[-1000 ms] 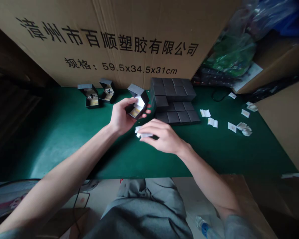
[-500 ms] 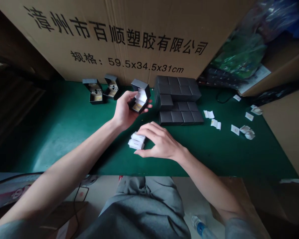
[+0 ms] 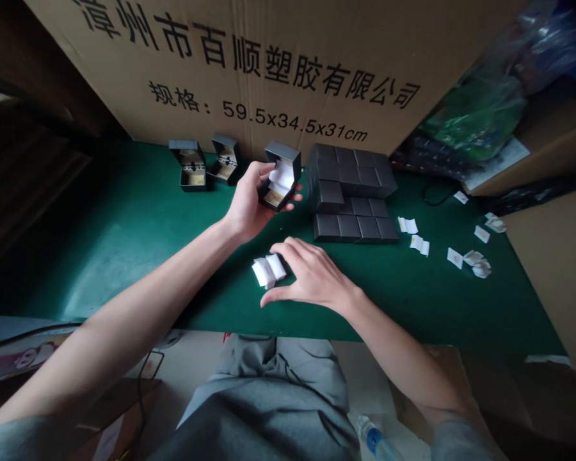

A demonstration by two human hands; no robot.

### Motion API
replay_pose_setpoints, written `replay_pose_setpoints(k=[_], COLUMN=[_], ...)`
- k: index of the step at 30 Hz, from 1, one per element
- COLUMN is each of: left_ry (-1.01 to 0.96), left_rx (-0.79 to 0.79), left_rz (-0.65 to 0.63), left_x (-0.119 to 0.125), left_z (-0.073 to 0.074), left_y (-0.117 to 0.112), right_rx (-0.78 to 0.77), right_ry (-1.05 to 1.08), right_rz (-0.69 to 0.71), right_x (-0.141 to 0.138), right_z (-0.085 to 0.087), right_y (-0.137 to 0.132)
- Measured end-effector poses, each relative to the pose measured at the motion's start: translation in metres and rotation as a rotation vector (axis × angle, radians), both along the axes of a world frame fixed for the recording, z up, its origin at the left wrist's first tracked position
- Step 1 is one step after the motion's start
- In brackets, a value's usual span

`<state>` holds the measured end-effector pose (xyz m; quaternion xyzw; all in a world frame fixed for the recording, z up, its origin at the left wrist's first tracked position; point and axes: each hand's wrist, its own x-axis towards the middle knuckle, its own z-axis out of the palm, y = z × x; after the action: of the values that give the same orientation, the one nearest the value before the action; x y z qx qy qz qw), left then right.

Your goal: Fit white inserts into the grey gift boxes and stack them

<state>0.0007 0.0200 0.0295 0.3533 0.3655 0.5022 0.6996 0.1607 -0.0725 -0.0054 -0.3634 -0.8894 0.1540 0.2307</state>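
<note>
My left hand [image 3: 252, 202] grips a small black jewelry box [image 3: 282, 176] with its lid raised; a white lining shows in the lid and a yellowish piece in the base. Below it, my right hand [image 3: 310, 272] is spread, thumb and fingers apart, beside a small pile of folded white papers [image 3: 267, 270] on the green table. Nothing shows between those fingers. Two more black boxes stand with lids up at the back, a left one [image 3: 189, 166] and another [image 3: 224, 160] just right of it.
Closed black boxes [image 3: 352, 192] are stacked right of my left hand. Several white paper pieces [image 3: 455, 257] lie on the green tabletop [image 3: 125, 237] to the right. A large printed cardboard carton [image 3: 249, 96] stands behind. Plastic bags [image 3: 484, 121] sit at the back right.
The view has shifted slightly. Under my right hand the white papers have turned and lie at a different angle, and its fingers are wider apart. My left hand still holds the box.
</note>
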Motion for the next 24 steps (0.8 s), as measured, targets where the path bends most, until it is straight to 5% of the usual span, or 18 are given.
replay_pose_setpoints(k=[8, 16, 20, 24], left_ry=[-0.09, -0.137, -0.142, -0.148], left_rx=[-0.015, -0.017, -0.022, -0.037], left_rz=[0.008, -0.036, -0.036, -0.02], left_x=[-0.004, -0.006, -0.007, -0.009], left_z=[0.003, 0.008, 0.006, 0.003], left_y=[0.003, 0.001, 0.003, 0.007], right_rx=[-0.137, -0.103, -0.003, -0.078], right_ry=[0.045, 0.115, 0.153, 0.123], right_rz=[0.238, 0.08, 0.218, 0.263], right_x=[0.006, -0.009, -0.005, -0.002], right_z=[0.022, 0.009, 0.004, -0.001], right_y=[0.003, 0.005, 0.007, 0.007])
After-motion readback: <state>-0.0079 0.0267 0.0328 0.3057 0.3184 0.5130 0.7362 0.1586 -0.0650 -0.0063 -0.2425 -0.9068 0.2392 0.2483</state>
